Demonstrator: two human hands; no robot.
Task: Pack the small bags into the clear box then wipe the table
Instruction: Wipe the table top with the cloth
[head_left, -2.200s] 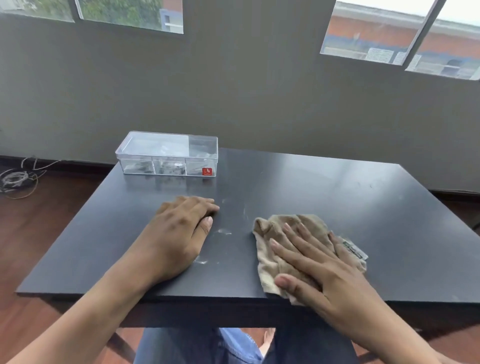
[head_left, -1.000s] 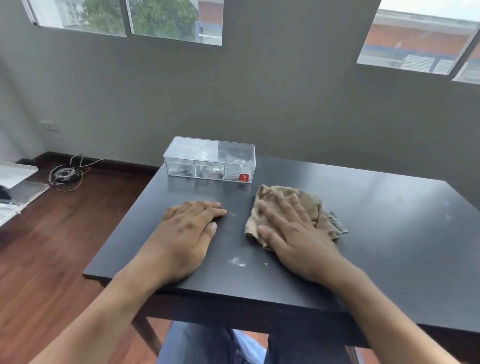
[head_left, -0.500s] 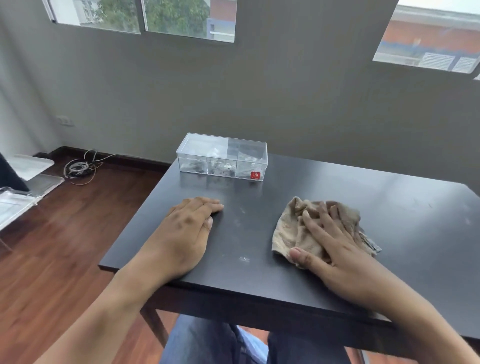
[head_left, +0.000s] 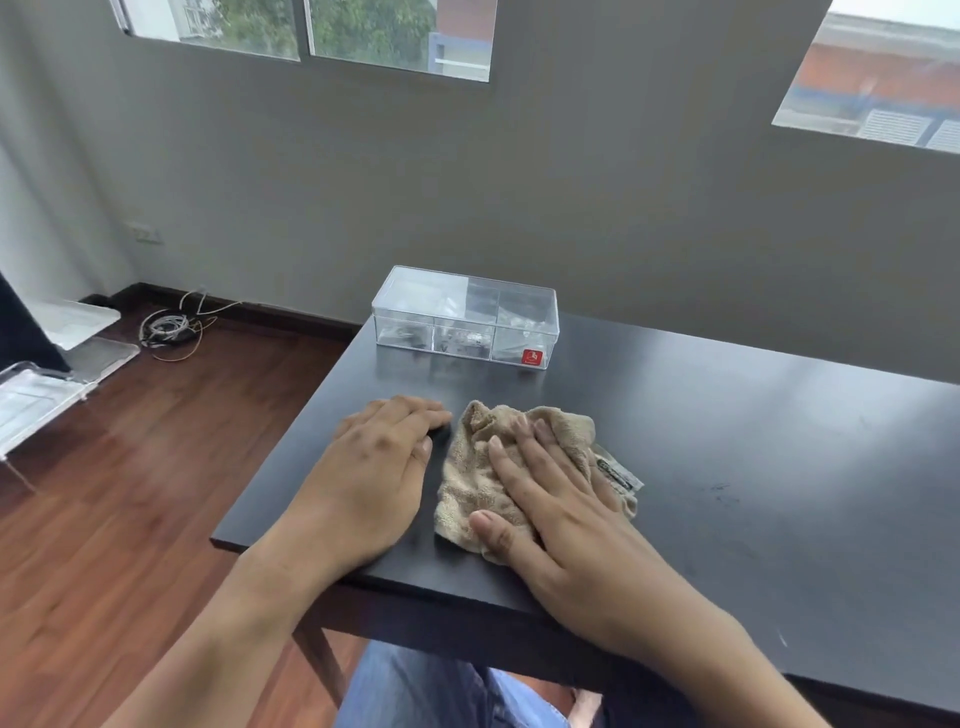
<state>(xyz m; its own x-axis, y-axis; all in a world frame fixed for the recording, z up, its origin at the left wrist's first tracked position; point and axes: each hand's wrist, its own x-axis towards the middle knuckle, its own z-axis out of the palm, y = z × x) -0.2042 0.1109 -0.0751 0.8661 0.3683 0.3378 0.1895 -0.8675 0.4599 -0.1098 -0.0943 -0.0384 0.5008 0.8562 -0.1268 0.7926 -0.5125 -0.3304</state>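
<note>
Small bags (head_left: 462, 338) sit inside lidded clear box (head_left: 466, 317) at 12 o'clock; packing looks done. Right hand (head_left: 561, 499), fingers flat, presses cloth (head_left: 478, 467) mid-wipe; left hand (head_left: 374, 467) flat on table (head_left: 753, 441).

The clear box (head_left: 465, 317) sits at the back left corner of the table (head_left: 753, 441), with small bags (head_left: 462, 338) inside. In front of it, the left hand (head_left: 376, 467) lies flat on the table. Just to its right, the right hand (head_left: 561, 499) lies on the cloth (head_left: 483, 467).
</note>
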